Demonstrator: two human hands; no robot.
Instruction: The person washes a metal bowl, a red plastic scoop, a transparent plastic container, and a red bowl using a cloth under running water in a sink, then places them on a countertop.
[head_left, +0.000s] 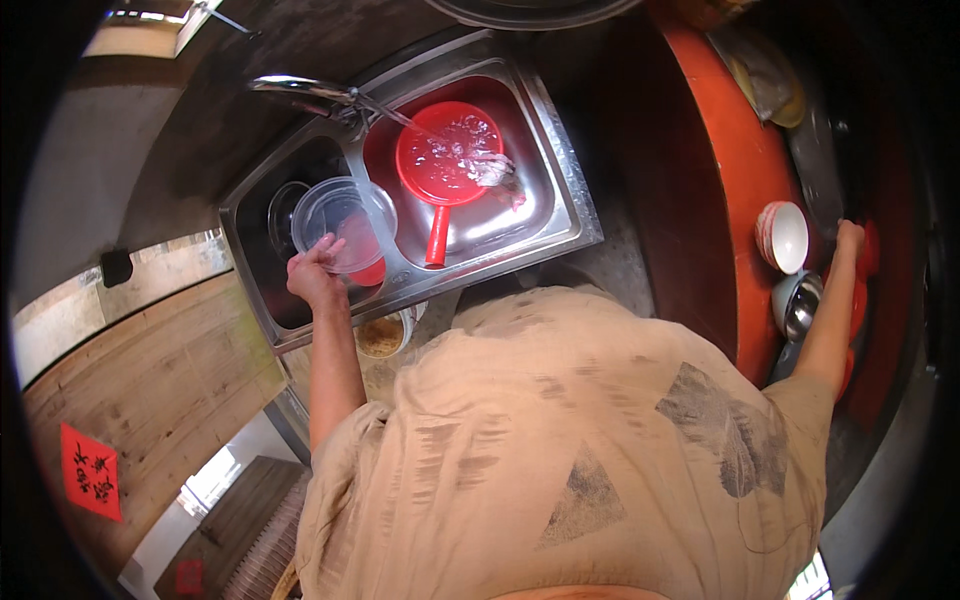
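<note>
My left hand (316, 274) grips the rim of a clear plastic bowl (337, 225), held over the left basin and the divider of a steel double sink (566, 176). Water runs from a chrome faucet (304, 86) into a red plastic dipper (427, 169) in the right basin. A wet, pale item that I cannot identify (491, 171) hangs at the dipper's rim. Far to the right, my right hand (850, 231) reaches to a red object (870, 240) beside the stacked bowls; its fingers are too small and dark to tell whether they hold it.
A white bowl (789, 236) and a steel bowl (804, 306) lie tilted on the orange-edged counter (754, 300) at the right. Below the sink stands a bucket with brown contents (381, 336). A round metal rim (532, 19) shows at the top.
</note>
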